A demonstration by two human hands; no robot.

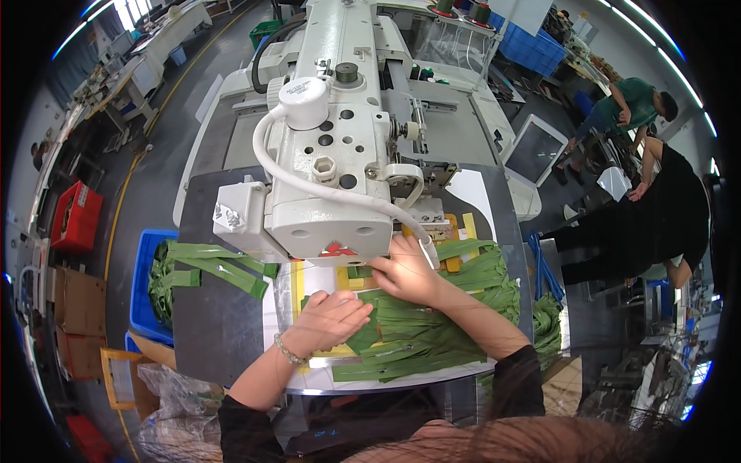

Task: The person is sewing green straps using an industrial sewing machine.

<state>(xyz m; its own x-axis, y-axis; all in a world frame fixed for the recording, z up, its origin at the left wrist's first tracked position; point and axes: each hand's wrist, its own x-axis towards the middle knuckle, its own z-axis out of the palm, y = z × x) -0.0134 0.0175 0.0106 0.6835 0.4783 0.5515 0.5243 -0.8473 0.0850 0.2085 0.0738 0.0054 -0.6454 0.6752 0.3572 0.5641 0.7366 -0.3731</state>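
Observation:
A white industrial sewing machine (332, 224) stands before me, its head over the work plate. Below the front of its head, my right hand (411, 272) has its fingers bent at a short green fabric strip (360, 272); the machine partly hides the fingertips. My left hand (330, 319), a beaded bracelet on its wrist, lies with fingers stretched out over the edge of a green fabric piece (363, 333) on a yellow-edged template. Beneath and beside my right forearm, many long green strips (432, 328) with zippers are spread in layers.
More green strips (224, 266) lie on the dark left tabletop (220, 332), next to a blue bin (143, 289) of green fabric. Further green strips (546, 324) hang at the right. Two people, one in black (671, 208), are off to the right near a tilted screen (536, 147).

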